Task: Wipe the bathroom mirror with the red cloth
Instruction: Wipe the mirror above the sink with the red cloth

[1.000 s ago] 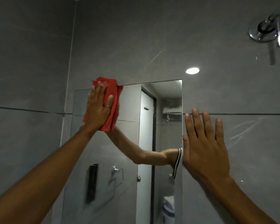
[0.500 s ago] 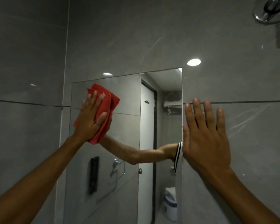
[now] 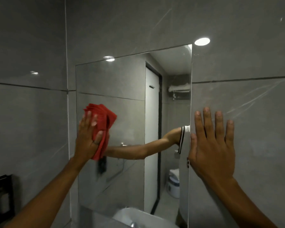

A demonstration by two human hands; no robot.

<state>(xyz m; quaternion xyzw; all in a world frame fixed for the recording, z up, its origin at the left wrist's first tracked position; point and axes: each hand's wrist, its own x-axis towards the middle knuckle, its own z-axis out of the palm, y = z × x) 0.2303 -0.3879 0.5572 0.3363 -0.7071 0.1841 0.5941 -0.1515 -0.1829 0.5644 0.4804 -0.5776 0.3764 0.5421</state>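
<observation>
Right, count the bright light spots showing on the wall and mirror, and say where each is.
3. One light spot on the wall above the mirror's top right corner, one at its top edge, left of centre, and a faint one on the left wall. Others may lie out of view.

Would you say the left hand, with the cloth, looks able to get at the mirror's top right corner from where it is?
Probably yes: the left hand presses the red cloth low on the mirror, and bare glass lies between.
</observation>
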